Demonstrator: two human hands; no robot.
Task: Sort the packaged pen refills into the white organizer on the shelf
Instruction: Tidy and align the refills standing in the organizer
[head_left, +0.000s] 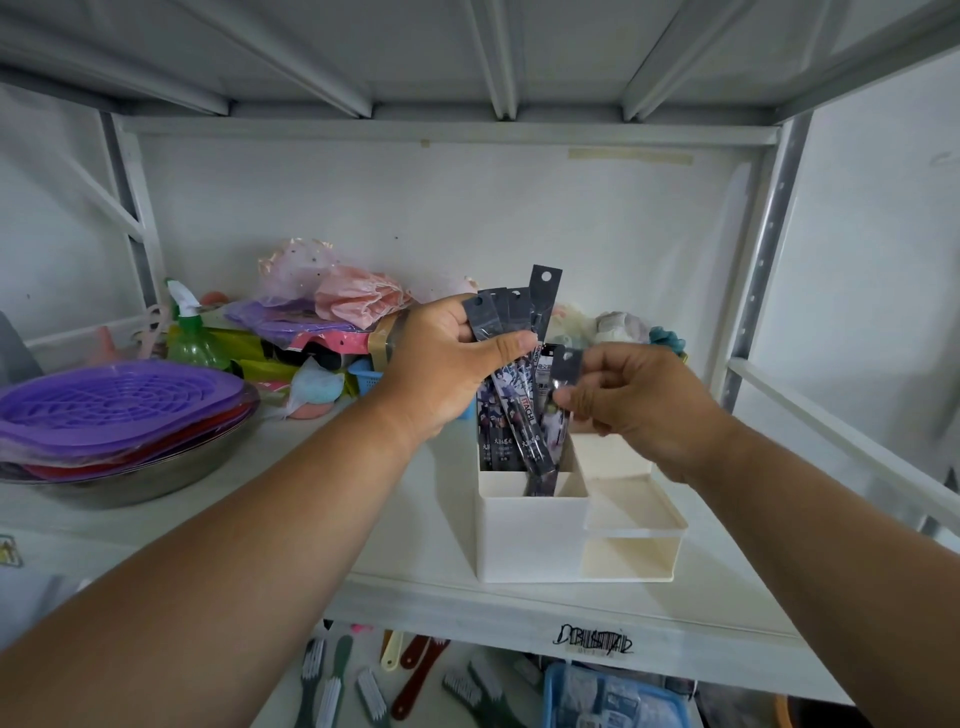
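Pen refills fanned in left hand grip, right hand pinching one packet

Both forearms are bare from the wrists back to the lower edge of view, with no sleeve or cuff showing behind either grip. The left hand wears no ring, watch or band, and neither does the right hand. Nails are short and unpainted where visible. No gloves cover the fingers.
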